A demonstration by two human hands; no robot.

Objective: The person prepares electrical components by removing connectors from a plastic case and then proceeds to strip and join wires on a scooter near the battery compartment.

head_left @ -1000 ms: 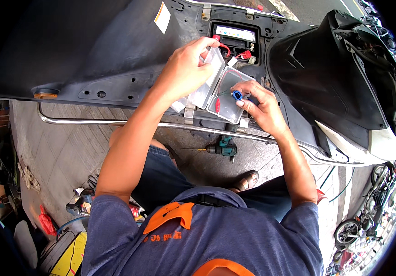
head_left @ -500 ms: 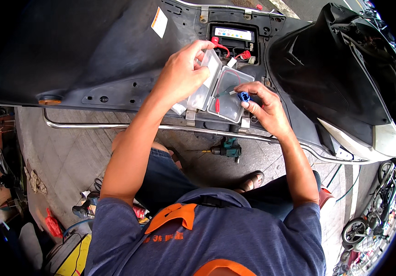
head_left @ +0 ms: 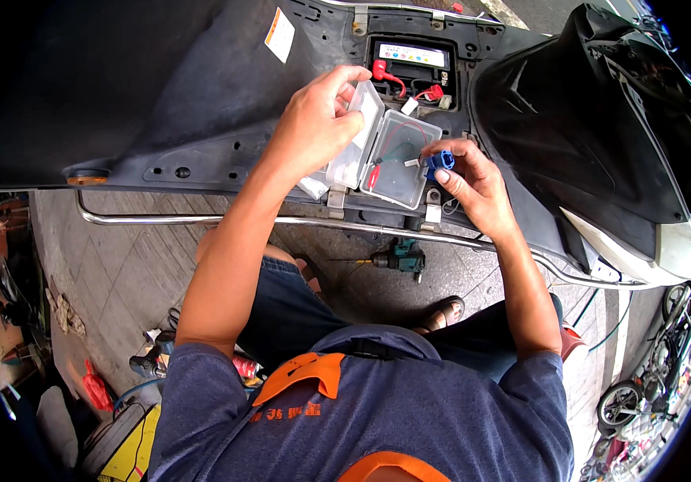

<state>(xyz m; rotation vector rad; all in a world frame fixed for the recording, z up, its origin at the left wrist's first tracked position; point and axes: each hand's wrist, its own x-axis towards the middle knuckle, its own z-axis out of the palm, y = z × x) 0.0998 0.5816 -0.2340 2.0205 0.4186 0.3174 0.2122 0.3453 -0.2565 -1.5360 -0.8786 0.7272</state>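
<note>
My left hand is closed on the raised lid of a clear plastic case, thumb inside and fingers along the top edge. The case's shallow bottom lies on the scooter's floorboard, holding thin red and green wires and a small red clip. Between thumb and fingertips of my right hand is a blue plastic connector, over the case's right edge. A small white connector piece shows beside it. Just beyond the case, a battery sits in an open compartment with red-capped leads.
A chrome rail runs along the scooter's near side. Below it, a teal power drill with a long bit lies on the paving. Tools and a red bag are at lower left. Another two-wheeler stands at far right.
My right hand has shifted slightly right with the blue connector, which is now turned with its open end upward to the right. My left hand keeps its hold on the lid.
</note>
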